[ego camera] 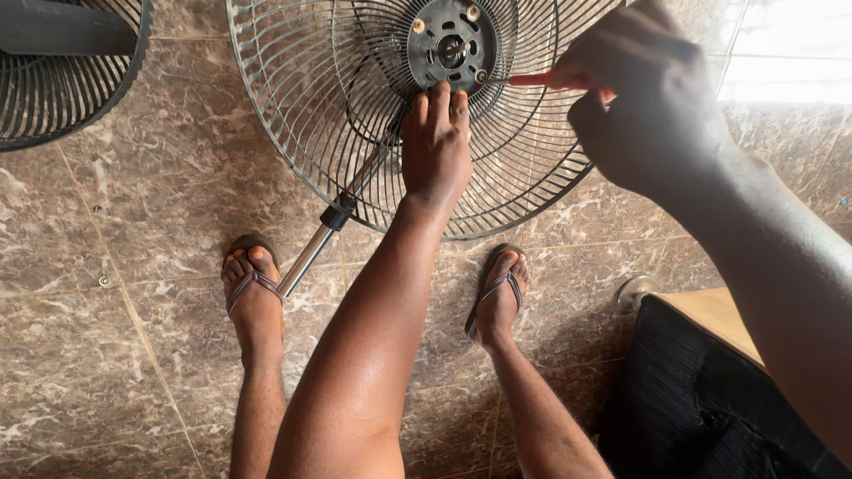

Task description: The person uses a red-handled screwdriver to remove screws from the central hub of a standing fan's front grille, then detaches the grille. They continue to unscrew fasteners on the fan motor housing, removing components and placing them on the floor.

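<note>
The wire fan guard [355, 115], on a metal pole [328, 226] over the brown tiled floor [106, 355], has the left hand [435, 146] pressed flat against its grille below the round hub plate [451, 43], while the right hand [643, 98] grips a red-handled screwdriver [532, 79] aimed at the hub; a second fan guard [62, 71] lies far left.
</note>
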